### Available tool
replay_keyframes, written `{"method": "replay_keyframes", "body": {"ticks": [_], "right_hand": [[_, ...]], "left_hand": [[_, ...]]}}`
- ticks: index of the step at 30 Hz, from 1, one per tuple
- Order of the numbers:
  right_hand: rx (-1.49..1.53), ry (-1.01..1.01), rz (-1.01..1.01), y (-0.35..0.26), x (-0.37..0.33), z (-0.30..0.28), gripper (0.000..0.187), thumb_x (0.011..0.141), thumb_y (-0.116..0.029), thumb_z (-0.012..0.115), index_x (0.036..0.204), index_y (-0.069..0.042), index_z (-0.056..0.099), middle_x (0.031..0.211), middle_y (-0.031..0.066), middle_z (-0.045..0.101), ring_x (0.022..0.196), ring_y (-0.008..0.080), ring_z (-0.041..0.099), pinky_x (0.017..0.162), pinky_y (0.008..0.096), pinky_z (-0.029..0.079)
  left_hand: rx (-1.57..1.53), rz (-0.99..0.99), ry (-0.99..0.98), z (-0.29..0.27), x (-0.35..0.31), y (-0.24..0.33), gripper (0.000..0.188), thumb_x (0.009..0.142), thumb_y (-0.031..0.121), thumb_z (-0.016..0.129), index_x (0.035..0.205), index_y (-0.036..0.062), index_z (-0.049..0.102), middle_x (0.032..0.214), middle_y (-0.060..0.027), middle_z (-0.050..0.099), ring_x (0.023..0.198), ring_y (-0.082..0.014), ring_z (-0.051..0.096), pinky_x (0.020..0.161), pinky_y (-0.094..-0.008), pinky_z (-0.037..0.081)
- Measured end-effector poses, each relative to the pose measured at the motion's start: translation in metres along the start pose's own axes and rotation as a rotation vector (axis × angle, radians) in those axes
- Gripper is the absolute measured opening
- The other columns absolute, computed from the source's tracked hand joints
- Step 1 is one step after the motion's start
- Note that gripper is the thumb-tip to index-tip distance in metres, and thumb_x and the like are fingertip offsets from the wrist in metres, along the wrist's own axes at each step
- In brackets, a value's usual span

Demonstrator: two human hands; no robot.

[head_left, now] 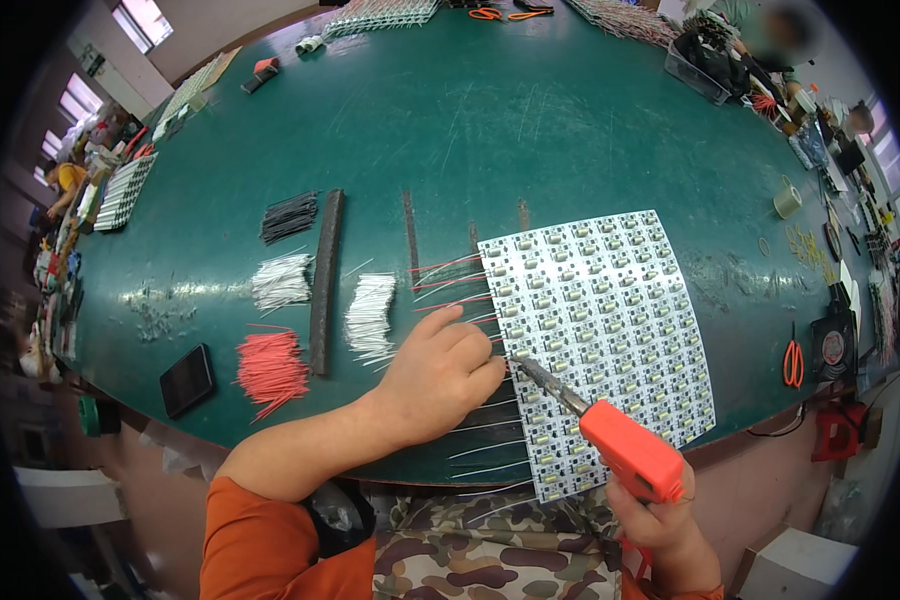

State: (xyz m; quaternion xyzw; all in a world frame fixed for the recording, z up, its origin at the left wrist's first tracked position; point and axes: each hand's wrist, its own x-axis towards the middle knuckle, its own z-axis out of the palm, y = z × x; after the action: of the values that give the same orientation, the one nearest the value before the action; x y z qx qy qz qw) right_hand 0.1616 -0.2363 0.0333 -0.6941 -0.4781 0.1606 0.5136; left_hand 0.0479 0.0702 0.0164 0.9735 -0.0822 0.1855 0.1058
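A white circuit board panel (610, 345), covered in rows of small components, lies at the table's near right side. Thin red and white wires (460, 283) stick out from its left edge. My left hand (440, 375) is closed in a pinch at that edge, on a thin wire mostly hidden by the fingers. My right hand (655, 515) is wrapped round the handle of a red soldering gun (630, 450). Its dark tip touches or nearly touches the board's left edge, beside my left fingertips; the exact contact is too small to tell.
Left of the board lie bundles of white wires (370, 318), more white wires (282, 281), red wires (272, 370) and black wires (289, 216). A dark bar (326, 285) stands between them. A phone (187, 380) lies near the left edge; orange-handled scissors (792, 362) lie right.
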Motion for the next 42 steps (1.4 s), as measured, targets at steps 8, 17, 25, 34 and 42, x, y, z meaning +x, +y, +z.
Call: {"method": "replay_keyframes", "body": {"ticks": [8, 17, 25, 34, 42], "right_hand": [[-0.011, -0.016, 0.032, -0.001, 0.0, 0.0, 0.054, 0.081, -0.002, 0.077, 0.129, 0.01, 0.055, 0.106, 0.0186, 0.072, 0.085, 0.0254, 0.074, 0.079, 0.0346, 0.058], [-0.047, -0.018, 0.002, -0.008, 0.006, -0.002, 0.053, 0.082, -0.003, 0.075, 0.129, 0.01, 0.055, 0.103, 0.0171, 0.072, 0.08, 0.0233, 0.073, 0.076, 0.033, 0.058], [-0.025, 0.025, -0.016, -0.001, -0.008, -0.005, 0.057, 0.083, -0.004, 0.074, 0.134, 0.01, 0.051, 0.093, 0.012, 0.071, 0.069, 0.0152, 0.066, 0.069, 0.0303, 0.056], [-0.02, 0.051, 0.013, -0.005, -0.012, -0.005, 0.06, 0.084, -0.004, 0.075, 0.137, 0.01, 0.049, 0.085, 0.0092, 0.07, 0.067, 0.0136, 0.064, 0.066, 0.0281, 0.054], [-0.01, 0.062, 0.024, -0.012, -0.02, -0.007, 0.059, 0.083, -0.003, 0.075, 0.135, 0.01, 0.049, 0.084, 0.009, 0.07, 0.068, 0.015, 0.066, 0.066, 0.0294, 0.055]], "left_hand": [[-0.003, 0.005, 0.003, 0.001, 0.0, 0.0, 0.013, 0.08, 0.013, 0.07, 0.093, 0.0085, 0.072, 0.089, -0.0054, 0.061, 0.092, -0.024, 0.066, 0.1, -0.0512, 0.05], [0.0, 0.017, 0.035, 0.003, 0.001, 0.0, 0.013, 0.078, 0.013, 0.066, 0.09, 0.0076, 0.069, 0.085, -0.0055, 0.058, 0.09, -0.0244, 0.064, 0.099, -0.051, 0.049], [-0.003, 0.025, 0.079, 0.005, 0.002, 0.0, 0.011, 0.077, 0.013, 0.062, 0.086, 0.0073, 0.066, 0.082, -0.0052, 0.055, 0.087, -0.0243, 0.062, 0.099, -0.0499, 0.048], [-0.004, 0.027, 0.096, 0.007, 0.0, 0.001, 0.011, 0.078, 0.013, 0.062, 0.087, 0.0071, 0.066, 0.083, -0.0056, 0.056, 0.089, -0.0249, 0.062, 0.1, -0.0505, 0.048], [-0.073, -0.053, 0.028, -0.004, -0.004, 0.005, 0.014, 0.083, 0.013, 0.071, 0.096, 0.009, 0.071, 0.092, -0.0051, 0.063, 0.095, -0.0249, 0.066, 0.101, -0.0503, 0.05]]}}
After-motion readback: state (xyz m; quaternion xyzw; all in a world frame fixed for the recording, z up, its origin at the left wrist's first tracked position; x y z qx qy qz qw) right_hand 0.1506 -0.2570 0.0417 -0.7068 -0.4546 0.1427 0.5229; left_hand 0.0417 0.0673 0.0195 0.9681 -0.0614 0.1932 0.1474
